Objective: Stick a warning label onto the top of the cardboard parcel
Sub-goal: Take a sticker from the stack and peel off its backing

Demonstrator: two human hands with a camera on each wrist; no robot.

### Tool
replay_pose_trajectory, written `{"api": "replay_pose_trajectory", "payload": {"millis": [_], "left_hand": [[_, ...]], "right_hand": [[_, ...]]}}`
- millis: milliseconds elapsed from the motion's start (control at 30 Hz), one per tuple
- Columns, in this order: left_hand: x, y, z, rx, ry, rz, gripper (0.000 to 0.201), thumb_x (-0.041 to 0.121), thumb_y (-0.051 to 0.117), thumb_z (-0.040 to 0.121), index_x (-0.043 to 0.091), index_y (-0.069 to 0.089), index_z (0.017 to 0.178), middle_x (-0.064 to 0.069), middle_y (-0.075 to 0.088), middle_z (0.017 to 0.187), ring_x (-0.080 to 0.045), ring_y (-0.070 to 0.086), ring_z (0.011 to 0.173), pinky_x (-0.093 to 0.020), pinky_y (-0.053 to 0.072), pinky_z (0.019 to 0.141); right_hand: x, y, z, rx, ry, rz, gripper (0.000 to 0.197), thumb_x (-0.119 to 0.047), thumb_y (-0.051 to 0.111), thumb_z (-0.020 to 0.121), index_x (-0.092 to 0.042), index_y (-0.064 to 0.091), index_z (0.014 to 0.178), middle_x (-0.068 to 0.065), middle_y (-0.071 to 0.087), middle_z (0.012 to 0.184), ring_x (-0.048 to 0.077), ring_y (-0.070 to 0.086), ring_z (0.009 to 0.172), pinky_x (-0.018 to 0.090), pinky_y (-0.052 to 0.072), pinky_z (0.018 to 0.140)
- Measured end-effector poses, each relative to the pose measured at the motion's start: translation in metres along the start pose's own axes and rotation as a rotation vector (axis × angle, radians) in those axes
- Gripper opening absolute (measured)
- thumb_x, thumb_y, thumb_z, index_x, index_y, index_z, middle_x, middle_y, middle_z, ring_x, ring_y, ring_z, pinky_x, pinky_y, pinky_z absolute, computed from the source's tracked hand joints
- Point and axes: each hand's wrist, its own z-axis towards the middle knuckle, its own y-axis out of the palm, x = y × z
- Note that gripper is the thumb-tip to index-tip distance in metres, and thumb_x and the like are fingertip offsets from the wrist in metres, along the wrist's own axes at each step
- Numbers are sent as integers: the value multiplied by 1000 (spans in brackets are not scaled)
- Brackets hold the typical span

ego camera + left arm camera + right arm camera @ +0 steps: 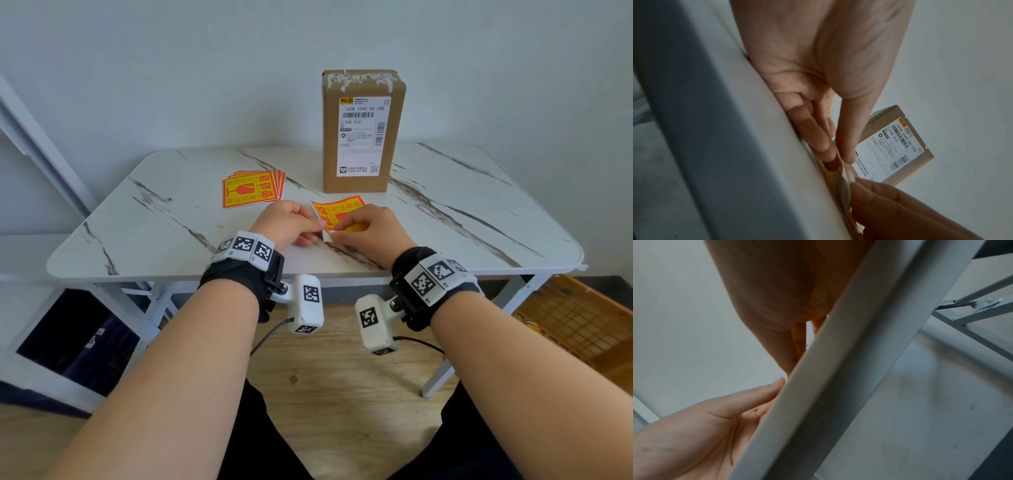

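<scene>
The brown cardboard parcel (363,130) stands upright at the back of the marble-look table (462,219), its white shipping slip facing me; it also shows in the left wrist view (900,146). A red and yellow warning label (337,210) lies near the front edge between my hands. My left hand (320,226) pinches the label's white backing corner (846,173) between thumb and fingers. Close beside it, my right hand (339,226) pinches the label's near corner. In the right wrist view the table edge (838,369) hides the fingertips.
A fanned stack of several more warning labels (253,188) lies left of the parcel. A wall runs behind the table. An orange crate (575,318) sits on the floor at the right, a dark bin (78,342) at the left.
</scene>
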Motion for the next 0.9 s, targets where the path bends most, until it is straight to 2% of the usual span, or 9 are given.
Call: {"api": "replay_pose_trajectory", "payload": {"millis": [133, 233, 333, 433, 500, 667, 767, 833, 900], "left_hand": [[-1, 2, 0, -7, 18, 26, 25, 12, 79, 77, 14, 57, 88, -10, 71, 79, -16, 65, 63, -25, 56, 68], [-1, 2, -1, 1, 26, 14, 23, 11, 78, 78, 14, 57, 86, -7, 70, 76, -14, 64, 61, -22, 56, 63], [0, 2, -3, 1, 22, 22, 21, 7, 75, 80, 14, 56, 86, -8, 69, 75, -15, 63, 60, -21, 55, 62], [3, 3, -4, 41, -11, 38, 18, 2, 68, 83, 13, 53, 85, -9, 64, 68, -15, 60, 53, -19, 52, 52], [4, 4, -5, 90, -1, 45, 15, -1, 59, 84, 10, 52, 90, -9, 61, 64, -15, 58, 47, -19, 50, 45], [3, 7, -7, 178, 50, 143, 20, 2, 45, 88, 14, 58, 80, -7, 57, 56, -7, 52, 32, -18, 45, 42], [3, 9, -5, 237, 26, 103, 24, 7, 43, 92, 13, 63, 81, -4, 57, 49, -2, 46, 23, -20, 44, 45], [4, 10, -3, 283, 20, 91, 23, 11, 43, 93, 11, 66, 89, -4, 58, 52, -5, 51, 27, -21, 45, 44], [3, 9, 0, 352, 52, 188, 23, 16, 45, 93, 11, 68, 94, -7, 67, 74, -18, 65, 52, -28, 54, 57]], "right_hand": [[2, 1, 2, 14, 35, 40, 13, -41, 74, 73, -32, 68, 66, -4, 68, 93, 21, 56, 105, 39, 49, 90], [3, 0, 2, 31, 50, 110, 14, -31, 70, 80, -19, 69, 74, 2, 70, 78, 17, 60, 82, 31, 50, 74], [3, -2, 1, 87, 55, 175, 9, -18, 62, 88, -12, 64, 81, -2, 59, 70, 15, 53, 69, 21, 42, 63], [6, -4, 1, 195, 79, 229, 9, -17, 56, 91, -10, 61, 88, -2, 57, 76, 16, 53, 73, 21, 42, 66], [9, -5, 1, 262, 106, 272, 9, -18, 53, 93, -12, 58, 88, 1, 60, 81, 19, 56, 77, 28, 47, 72], [10, -7, 2, 366, 168, 367, 20, -17, 44, 96, -7, 60, 100, 5, 63, 88, 19, 58, 81, 32, 50, 74], [10, -7, 3, 425, 197, 416, 20, -20, 39, 98, -11, 55, 92, 3, 62, 86, 20, 57, 80, 38, 49, 78], [11, -7, 3, 461, 221, 466, 20, -22, 36, 99, -14, 52, 90, 0, 60, 84, 20, 57, 81, 38, 49, 80], [11, -6, 3, 479, 229, 499, 20, -22, 34, 100, -14, 51, 93, 0, 59, 84, 20, 57, 82, 37, 50, 80]]}}
